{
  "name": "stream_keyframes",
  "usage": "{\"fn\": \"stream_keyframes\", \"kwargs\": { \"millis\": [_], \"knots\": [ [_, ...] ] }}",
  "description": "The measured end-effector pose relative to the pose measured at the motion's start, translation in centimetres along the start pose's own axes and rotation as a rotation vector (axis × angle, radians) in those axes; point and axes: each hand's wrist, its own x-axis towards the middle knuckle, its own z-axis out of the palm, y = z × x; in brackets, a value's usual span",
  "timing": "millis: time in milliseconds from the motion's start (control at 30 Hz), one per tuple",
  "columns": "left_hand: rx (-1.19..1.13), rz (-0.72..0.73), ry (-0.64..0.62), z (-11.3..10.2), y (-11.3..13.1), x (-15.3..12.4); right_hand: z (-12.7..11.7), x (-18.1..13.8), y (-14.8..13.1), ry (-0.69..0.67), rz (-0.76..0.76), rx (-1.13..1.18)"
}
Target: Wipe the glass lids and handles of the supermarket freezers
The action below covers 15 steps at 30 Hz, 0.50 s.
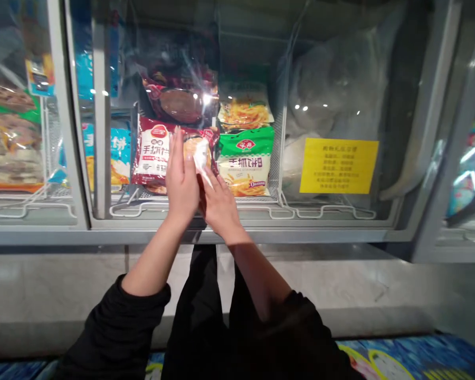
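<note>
Above the front edge of a glass-fronted freezer (237, 236), both my hands meet. My left hand (181, 182) is upright and open, its fingers stretched out together and its palm turned towards the right hand. My right hand (219, 203) leans in against it, fingers closed on a crumpled white piece (201, 154) that looks like tissue. Part of that piece and the right fingertips are hidden. Directly beyond the hands lies a red and white food packet (152, 153), partly covered by my left fingers. To its right is a green and white packet (246, 161).
More packets lie behind, including a dark red one (178, 100). Blue packets (106, 153) show on the left beside a metal frame post (101, 105). White wire dividers (281, 132) separate the rows. A yellow notice (339, 166) is at the right.
</note>
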Motion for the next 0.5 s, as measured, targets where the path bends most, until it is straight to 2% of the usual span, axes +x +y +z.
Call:
{"fn": "stream_keyframes", "kwargs": {
  "millis": [100,200,300,400,500],
  "knots": [
    [0.046,0.029,-0.065,2.3,0.4,-0.3,-2.0,-2.6,3.2,-0.082,-0.122,-0.015],
    [0.133,0.050,-0.087,5.0,0.6,-1.4,-4.4,-5.4,7.9,-0.072,-0.104,-0.077],
    [0.219,0.050,-0.047,6.7,1.0,-2.2,-7.7,-9.0,14.3,-0.016,0.087,-0.163],
    [0.281,0.054,-0.023,7.4,1.2,-2.3,-10.7,-13.0,21.1,0.121,0.359,-0.259],
    [0.325,0.059,-0.014,7.5,1.5,-2.3,-12.0,-15.3,25.3,0.301,0.592,-0.276]
  ]
}}
